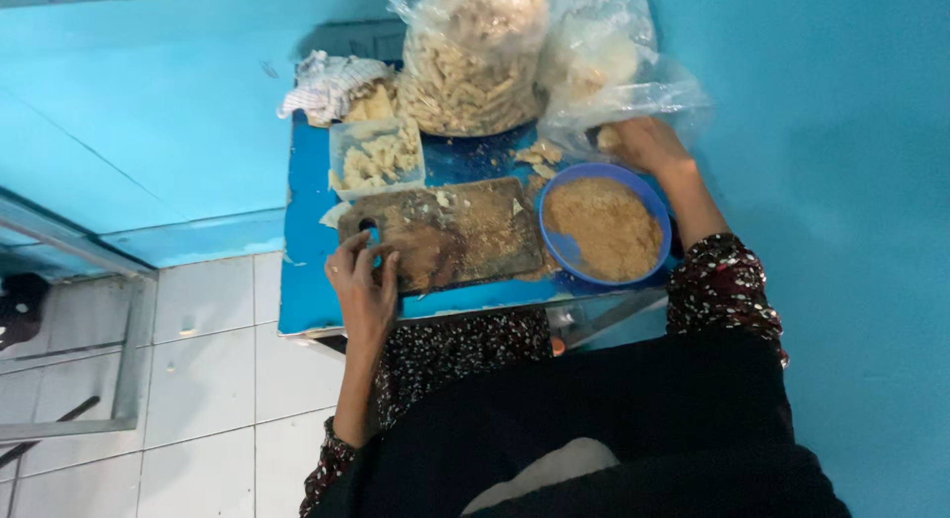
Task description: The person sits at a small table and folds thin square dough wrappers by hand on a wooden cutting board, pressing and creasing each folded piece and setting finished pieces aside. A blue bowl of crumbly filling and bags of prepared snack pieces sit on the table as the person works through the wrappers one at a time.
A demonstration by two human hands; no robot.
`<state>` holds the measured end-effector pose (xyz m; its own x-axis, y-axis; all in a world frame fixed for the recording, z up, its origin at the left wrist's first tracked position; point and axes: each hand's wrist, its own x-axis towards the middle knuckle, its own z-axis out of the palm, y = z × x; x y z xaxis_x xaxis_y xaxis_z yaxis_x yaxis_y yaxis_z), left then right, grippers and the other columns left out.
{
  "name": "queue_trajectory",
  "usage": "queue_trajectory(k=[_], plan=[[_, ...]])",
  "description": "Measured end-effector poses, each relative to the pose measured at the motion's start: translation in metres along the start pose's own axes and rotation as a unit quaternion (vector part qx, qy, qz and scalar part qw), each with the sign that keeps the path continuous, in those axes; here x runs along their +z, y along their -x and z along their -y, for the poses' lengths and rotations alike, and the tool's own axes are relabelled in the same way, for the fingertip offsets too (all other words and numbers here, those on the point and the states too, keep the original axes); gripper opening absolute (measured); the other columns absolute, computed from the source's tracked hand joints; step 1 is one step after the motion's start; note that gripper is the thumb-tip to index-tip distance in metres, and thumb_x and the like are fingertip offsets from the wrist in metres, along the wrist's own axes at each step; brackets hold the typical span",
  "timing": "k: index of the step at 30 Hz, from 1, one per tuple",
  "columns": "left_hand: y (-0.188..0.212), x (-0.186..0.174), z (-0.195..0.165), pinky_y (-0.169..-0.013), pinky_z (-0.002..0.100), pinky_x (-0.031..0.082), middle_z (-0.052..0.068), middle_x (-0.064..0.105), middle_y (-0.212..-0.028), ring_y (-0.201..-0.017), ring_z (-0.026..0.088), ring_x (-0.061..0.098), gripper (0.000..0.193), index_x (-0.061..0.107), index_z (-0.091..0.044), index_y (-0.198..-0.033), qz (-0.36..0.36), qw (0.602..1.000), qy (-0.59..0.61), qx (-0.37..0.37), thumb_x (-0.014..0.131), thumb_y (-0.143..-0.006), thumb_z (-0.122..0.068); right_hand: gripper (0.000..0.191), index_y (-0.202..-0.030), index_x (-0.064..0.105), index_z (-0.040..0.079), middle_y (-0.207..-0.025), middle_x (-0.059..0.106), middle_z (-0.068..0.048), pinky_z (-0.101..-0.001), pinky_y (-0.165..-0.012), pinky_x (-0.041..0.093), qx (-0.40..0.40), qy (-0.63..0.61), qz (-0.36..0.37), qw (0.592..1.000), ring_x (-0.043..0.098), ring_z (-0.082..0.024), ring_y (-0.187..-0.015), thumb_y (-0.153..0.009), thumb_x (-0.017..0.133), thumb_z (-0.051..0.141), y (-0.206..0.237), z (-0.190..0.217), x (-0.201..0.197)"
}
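My left hand (363,285) grips the near left end of a worn wooden cutting board (465,226) that lies on a small blue table (302,281). The board is strewn with brown crumbs. A blue bowl (564,249) full of brown crumbs sits to its right. Behind that bowl my right hand (641,142) reaches to the mouth of a clear plastic bag (633,78) and is closed on a pale piece from it.
A clear plastic tub (376,157) of pale pieces stands behind the board. A large clear bag (470,68) of pale sticks and a checked cloth (327,83) sit at the table's far edge. Blue walls close in behind and right. White floor tiles (198,379) lie to the left.
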<state>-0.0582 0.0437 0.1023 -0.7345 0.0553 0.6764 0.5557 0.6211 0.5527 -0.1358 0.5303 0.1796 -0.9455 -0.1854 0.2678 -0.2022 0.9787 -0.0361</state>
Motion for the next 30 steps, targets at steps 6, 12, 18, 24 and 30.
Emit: queue_trajectory(k=[6, 12, 18, 24, 30], plan=[[-0.001, -0.008, -0.002, -0.104, 0.047, 0.039, 0.016, 0.063, -0.125, -0.118, 0.034, 0.056, 0.014, 0.072, -0.004, -0.102, -0.003, 1.0, 0.008, 0.004, 0.077, -0.092, -0.013, 0.054, -0.126, 0.068, 0.009, -0.126, 0.069, -0.019, -0.0493, -0.094, 0.051, 0.02, -0.014, 0.0, 1.0, 0.065, -0.04, -0.115, -0.076, 0.082, 0.022, -0.01, 0.012, -0.013], [0.004, -0.025, 0.005, -0.103, 0.048, 0.039, 0.016, 0.063, -0.122, -0.114, 0.034, 0.056, 0.013, 0.072, -0.003, -0.1, -0.003, 1.0, 0.01, 0.011, 0.077, -0.092, -0.013, 0.033, -0.128, 0.076, 0.02, -0.11, 0.076, -0.015, -0.0424, -0.085, 0.056, 0.142, -0.148, 0.032, 0.978, 0.074, -0.029, -0.097, -0.095, 0.074, 0.022, 0.003, 0.031, -0.019], [0.007, -0.026, 0.009, -0.107, 0.054, 0.036, 0.014, 0.063, -0.123, -0.111, 0.031, 0.059, 0.012, 0.072, -0.004, -0.098, 0.01, 1.0, 0.021, 0.004, 0.076, -0.094, -0.014, 0.031, -0.118, 0.075, 0.009, -0.108, 0.077, -0.013, -0.0388, -0.081, 0.056, 0.147, -0.299, -0.091, 0.939, 0.072, -0.028, -0.097, -0.094, 0.077, 0.03, 0.007, 0.036, -0.017], [0.009, -0.019, 0.01, -0.113, 0.061, 0.032, 0.014, 0.062, -0.123, -0.117, 0.034, 0.059, 0.012, 0.072, -0.004, -0.097, 0.009, 1.0, 0.005, 0.006, 0.074, -0.096, -0.016, 0.06, -0.101, 0.08, 0.0, -0.094, 0.076, -0.021, -0.0448, -0.077, 0.054, 0.305, -0.04, 0.067, 0.949, 0.072, -0.033, -0.085, -0.087, 0.078, 0.059, -0.005, 0.038, -0.025], [0.009, -0.019, 0.005, -0.113, 0.06, 0.032, 0.013, 0.062, -0.121, -0.115, 0.033, 0.059, 0.012, 0.072, -0.004, -0.097, 0.01, 1.0, 0.0, 0.001, 0.075, -0.096, -0.016, 0.052, -0.101, 0.08, 0.006, -0.098, 0.077, -0.017, -0.0416, -0.079, 0.054, 0.293, -0.131, -0.003, 0.947, 0.072, -0.031, -0.086, -0.074, 0.087, 0.05, -0.004, 0.046, -0.018]])
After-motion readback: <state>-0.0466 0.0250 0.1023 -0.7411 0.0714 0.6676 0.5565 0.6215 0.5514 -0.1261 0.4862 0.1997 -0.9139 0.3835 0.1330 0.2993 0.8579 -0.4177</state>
